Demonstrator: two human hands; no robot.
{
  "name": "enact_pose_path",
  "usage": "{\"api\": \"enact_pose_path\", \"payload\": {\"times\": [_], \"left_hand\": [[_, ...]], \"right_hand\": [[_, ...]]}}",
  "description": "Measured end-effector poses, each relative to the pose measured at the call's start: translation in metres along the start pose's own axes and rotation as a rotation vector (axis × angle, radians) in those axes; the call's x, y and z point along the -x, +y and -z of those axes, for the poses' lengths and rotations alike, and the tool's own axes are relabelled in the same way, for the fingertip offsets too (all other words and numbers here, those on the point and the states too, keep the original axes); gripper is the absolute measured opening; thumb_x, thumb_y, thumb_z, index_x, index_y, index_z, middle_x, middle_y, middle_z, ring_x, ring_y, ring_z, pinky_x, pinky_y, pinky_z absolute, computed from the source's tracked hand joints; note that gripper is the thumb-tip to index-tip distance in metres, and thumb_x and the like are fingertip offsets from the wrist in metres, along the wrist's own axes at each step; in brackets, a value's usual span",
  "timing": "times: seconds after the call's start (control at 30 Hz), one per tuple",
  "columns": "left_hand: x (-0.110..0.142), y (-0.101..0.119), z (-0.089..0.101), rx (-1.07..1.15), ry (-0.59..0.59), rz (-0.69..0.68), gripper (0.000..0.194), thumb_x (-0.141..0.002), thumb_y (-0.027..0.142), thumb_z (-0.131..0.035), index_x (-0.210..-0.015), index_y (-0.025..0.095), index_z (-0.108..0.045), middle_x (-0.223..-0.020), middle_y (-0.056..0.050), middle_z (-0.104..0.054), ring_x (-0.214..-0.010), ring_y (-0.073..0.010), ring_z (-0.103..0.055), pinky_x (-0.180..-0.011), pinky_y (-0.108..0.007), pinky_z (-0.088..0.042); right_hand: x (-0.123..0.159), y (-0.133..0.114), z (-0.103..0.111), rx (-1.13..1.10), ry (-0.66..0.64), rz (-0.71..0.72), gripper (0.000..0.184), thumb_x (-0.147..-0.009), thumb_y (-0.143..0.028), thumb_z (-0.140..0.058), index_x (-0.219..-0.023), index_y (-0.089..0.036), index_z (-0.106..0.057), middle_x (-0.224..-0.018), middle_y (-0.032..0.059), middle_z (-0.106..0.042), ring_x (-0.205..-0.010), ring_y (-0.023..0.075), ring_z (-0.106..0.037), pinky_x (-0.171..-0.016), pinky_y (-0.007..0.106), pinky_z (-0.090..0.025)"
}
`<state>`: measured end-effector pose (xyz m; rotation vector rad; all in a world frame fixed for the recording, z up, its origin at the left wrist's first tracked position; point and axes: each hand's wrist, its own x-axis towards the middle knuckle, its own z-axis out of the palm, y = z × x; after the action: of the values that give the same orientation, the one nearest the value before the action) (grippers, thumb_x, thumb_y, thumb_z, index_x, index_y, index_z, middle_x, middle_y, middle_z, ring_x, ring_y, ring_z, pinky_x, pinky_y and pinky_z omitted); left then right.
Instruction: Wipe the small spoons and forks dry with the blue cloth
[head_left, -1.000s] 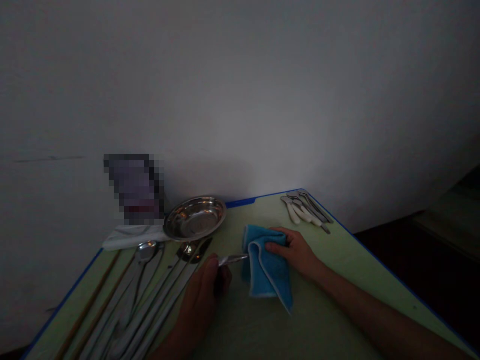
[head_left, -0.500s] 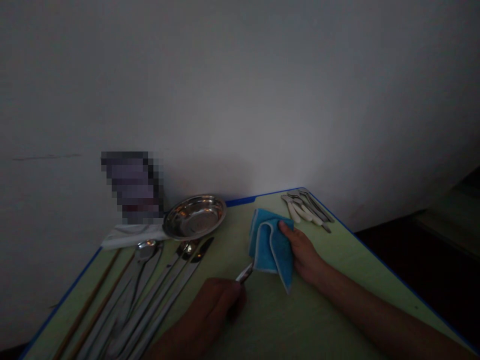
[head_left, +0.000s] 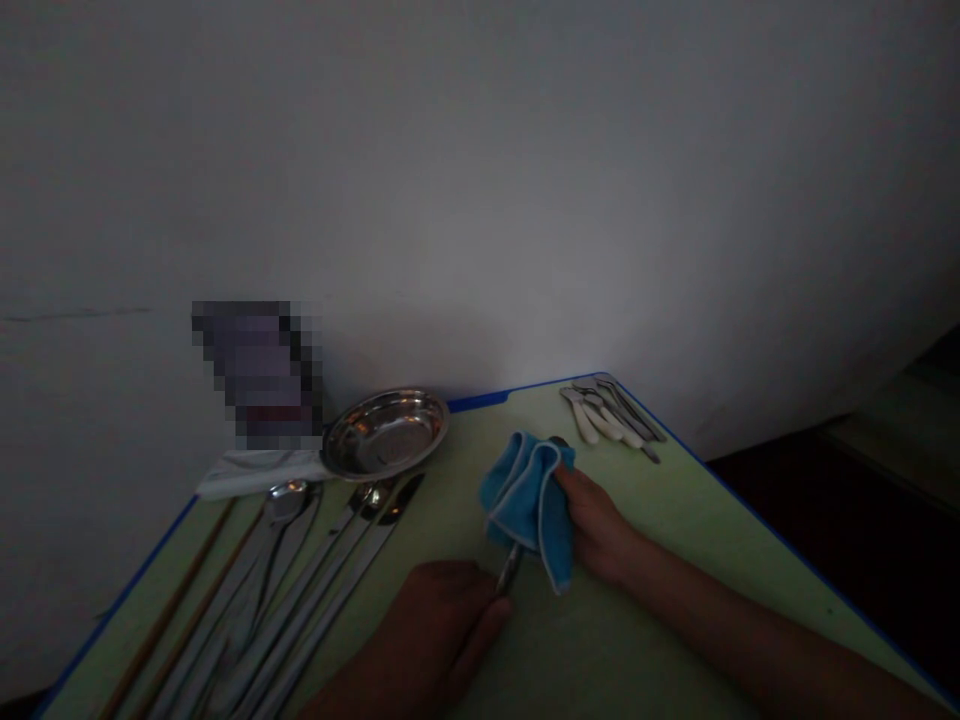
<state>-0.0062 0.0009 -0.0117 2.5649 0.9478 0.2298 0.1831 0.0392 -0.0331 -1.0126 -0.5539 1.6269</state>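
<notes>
Here, my left fingers (head_left: 469, 610) grip a metal utensil (head_left: 509, 568) running into the blue cloth (head_left: 529, 495), which my right fingers (head_left: 581, 500) pinch above the desk (head_left: 637, 620), left of the white-handled cutlery (head_left: 606, 420).

The only view looks from the person's head, facing forward and down across the green surface (head_left: 637, 640) toward the pale wall (head_left: 480, 200), which fills the upper half and more. It is near enough that both forearms run in from the lower edge, at about four and seven o'clock, while the surface's far corner lies at about one o'clock from the middle. With one camera, no part is shared between views.
</notes>
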Motion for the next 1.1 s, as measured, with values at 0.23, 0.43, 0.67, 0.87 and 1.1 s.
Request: {"api": "enact_pose_path", "payload": {"times": [0.23, 0.43, 0.67, 0.87, 1.1], "left_hand": [[0.007, -0.007, 0.005, 0.340, 0.281, 0.275, 0.035, -0.092, 0.037, -0.021, -0.078, 0.020, -0.047, -0.075, -0.001, -0.056, -0.073, -0.0165, -0.054, -0.067, -0.026, -0.041], [0.002, -0.005, 0.005, 0.371, 0.292, 0.180, 0.028, -0.092, 0.037, -0.024, -0.078, 0.021, -0.041, -0.070, 0.002, -0.048, -0.064, -0.0145, -0.050, -0.059, -0.025, -0.039], [-0.004, -0.004, -0.003, -0.039, 0.123, 0.073, 0.024, -0.090, 0.029, -0.032, -0.077, 0.019, -0.049, -0.070, -0.001, -0.057, -0.062, -0.0165, -0.056, -0.056, -0.026, -0.038], [-0.008, -0.007, -0.005, -0.146, 0.112, 0.124, 0.031, -0.090, 0.024, -0.029, -0.075, 0.018, -0.055, -0.067, -0.004, -0.062, -0.060, -0.0183, -0.059, -0.057, -0.028, -0.040], [-0.005, -0.013, 0.003, 0.109, 0.242, 0.385, 0.036, -0.090, 0.031, -0.026, -0.073, 0.018, -0.054, -0.066, -0.003, -0.063, -0.059, -0.0168, -0.059, -0.055, -0.024, -0.039]], "right_hand": [[0.007, -0.030, 0.003, 0.612, -0.225, 0.295, 0.035, -0.075, -0.051, -0.050, -0.066, -0.017, -0.050, -0.056, -0.0042, -0.050, -0.048, 0.0074, -0.045, -0.048, 0.020, -0.037], [0.033, -0.035, -0.007, 1.638, -0.532, 0.624, 0.037, -0.083, -0.047, -0.039, -0.077, -0.015, -0.056, -0.069, 0.0039, -0.061, -0.063, 0.0143, -0.056, -0.059, 0.025, -0.036], [0.034, -0.024, -0.007, 1.809, -0.652, 0.628, 0.041, -0.085, -0.048, -0.033, -0.079, -0.015, -0.056, -0.071, 0.0056, -0.064, -0.066, 0.0154, -0.059, -0.059, 0.024, -0.036], [0.022, -0.039, 0.000, 1.737, -0.748, 0.551, 0.043, -0.083, -0.051, -0.036, -0.079, -0.015, -0.058, -0.070, 0.0046, -0.063, -0.066, 0.0143, -0.057, -0.061, 0.024, -0.037], [0.003, -0.083, 0.034, 1.522, -0.646, 0.251, 0.037, -0.079, -0.049, -0.046, -0.077, -0.014, -0.060, -0.068, 0.0009, -0.060, -0.060, 0.0104, -0.054, -0.054, 0.021, -0.039]]}}
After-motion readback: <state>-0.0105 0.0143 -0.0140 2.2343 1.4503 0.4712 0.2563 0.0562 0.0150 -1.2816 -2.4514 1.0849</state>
